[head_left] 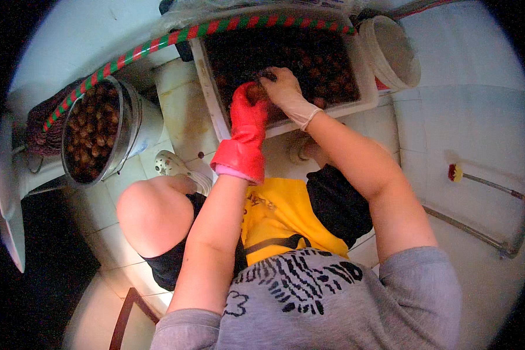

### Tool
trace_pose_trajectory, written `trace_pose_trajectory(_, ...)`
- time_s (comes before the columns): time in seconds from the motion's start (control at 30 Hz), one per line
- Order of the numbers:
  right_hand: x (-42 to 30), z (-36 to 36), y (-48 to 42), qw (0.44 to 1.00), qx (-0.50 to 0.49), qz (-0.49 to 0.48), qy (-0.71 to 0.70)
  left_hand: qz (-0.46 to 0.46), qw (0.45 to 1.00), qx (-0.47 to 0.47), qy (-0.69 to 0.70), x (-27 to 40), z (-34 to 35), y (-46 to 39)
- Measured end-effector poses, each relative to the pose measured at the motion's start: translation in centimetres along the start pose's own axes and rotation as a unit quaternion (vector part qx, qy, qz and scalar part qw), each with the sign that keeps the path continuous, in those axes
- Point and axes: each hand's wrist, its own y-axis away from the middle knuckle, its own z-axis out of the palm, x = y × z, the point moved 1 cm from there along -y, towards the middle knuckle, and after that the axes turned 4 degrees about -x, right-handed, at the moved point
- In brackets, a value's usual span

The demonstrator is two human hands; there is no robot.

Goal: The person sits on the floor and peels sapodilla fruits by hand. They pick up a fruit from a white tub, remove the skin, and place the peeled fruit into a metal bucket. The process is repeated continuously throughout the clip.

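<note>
My left hand (248,107), in a thick red rubber glove with a pink lining, grips a round brown piece (256,92). It looks like a snail or a water chestnut; the blur does not settle which. Against that piece press the fingers of my right hand (284,89), in a thin whitish glove. Something small and dark (269,76) shows at those fingertips, and I cannot tell whether it is held. Both hands are over a white rectangular tub (367,94). Dark liquid fills it, with many similar round brown pieces (328,78), mostly towards the right side.
A metal bucket (142,124) of round brown pieces stands at the left. A red-and-green striped hose (157,42) arches over the tub's far side. To the tub's right is a whitish bucket (413,65). A metal pipe (463,225) runs along the right wall. Tiled floor (188,109) shows between the containers.
</note>
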Motion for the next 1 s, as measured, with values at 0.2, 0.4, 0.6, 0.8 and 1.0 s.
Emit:
trace_pose_trajectory(0.2, -0.9, 0.3, 1.0, 0.997, -0.022, -0.070, -0.022, -0.057, 0.990, -0.011, 0.129, -2.1, -0.2, -0.7)
trace_pose_trajectory(0.4, 2.4, 0.3, -1.0, 0.997, -0.041, -0.065, -0.026, -0.064, 0.969, -0.080, 0.225, -1.2, 0.5, -0.6)
trace_pose_trajectory(0.6, 2.8, 1.5, -1.5, 0.988, -0.083, -0.112, -0.072, -0.061, 0.994, -0.022, 0.094, -1.4, -0.5, -0.3)
trace_pose_trajectory(0.8, 3.8, 1.0, -1.7, 0.993, -0.065, -0.091, 0.030, -0.082, 0.995, -0.034, -0.034, -0.5, -1.2, -0.4)
trace_pose_trajectory(1.0, 5.9, 1.3, -1.6, 0.976, -0.080, 0.101, -0.178, -0.077, 0.996, -0.011, -0.047, -0.2, -0.4, -0.3)
